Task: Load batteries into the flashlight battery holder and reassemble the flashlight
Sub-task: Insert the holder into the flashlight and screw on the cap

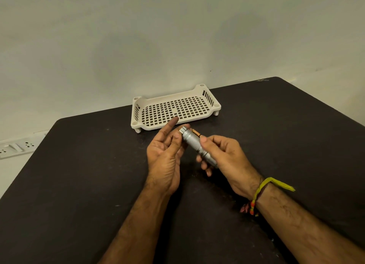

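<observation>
Centrally, right hand (221,153) gripping flashlight (194,145), left hand (167,151) touching its end

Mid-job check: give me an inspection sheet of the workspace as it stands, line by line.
Surface: dark table, scuffed with pale specks.
Job's things: silver flashlight held above the table, tilted; an orange battery shows just behind it, by the right thumb.
Clutter: white perforated tray at the table's far edge, nothing seen in it.
Grippers: right hand grips the flashlight body; left hand touches its far end with thumb and fingers, forefinger raised.
Cables: nothing seen.
Surroundings: plain pale wall; white power strip off the table's left; yellow thread band on the right wrist.
</observation>
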